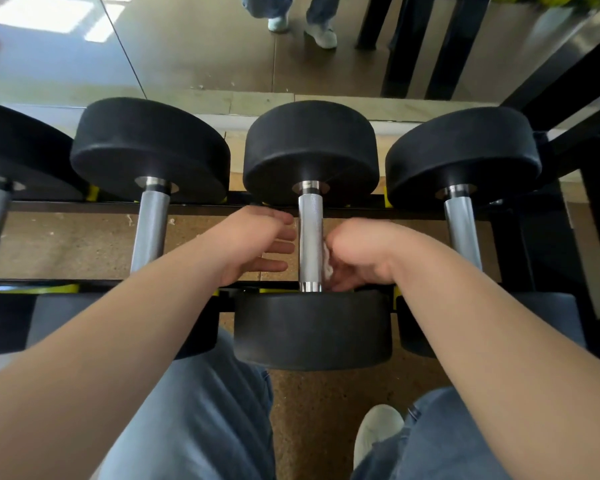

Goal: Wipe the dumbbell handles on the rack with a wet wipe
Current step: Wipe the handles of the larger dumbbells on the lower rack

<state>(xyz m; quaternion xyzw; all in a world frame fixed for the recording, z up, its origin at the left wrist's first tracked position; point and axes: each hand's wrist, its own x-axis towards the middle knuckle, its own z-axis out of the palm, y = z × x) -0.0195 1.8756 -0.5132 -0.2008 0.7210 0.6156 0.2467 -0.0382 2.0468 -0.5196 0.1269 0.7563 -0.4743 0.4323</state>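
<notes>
Black round-headed dumbbells lie side by side on a dark rack [194,206], their knurled steel handles pointing away from me. The middle handle [310,233] sits between my hands. My right hand [355,252] is closed on a crumpled white wet wipe [327,263] and presses it against the right side of that handle, near its lower end. My left hand [257,244] hovers just left of the handle, fingers straight and apart, holding nothing. Another handle [149,233] lies to the left and one [461,230] to the right.
A mirror [187,46] stands behind the rack and reflects legs and white shoes. Yellow rack cradles [54,289] show under the near dumbbell heads. Brown speckled floor [312,427] lies below, with my jeans and a white shoe [378,431] close to the rack.
</notes>
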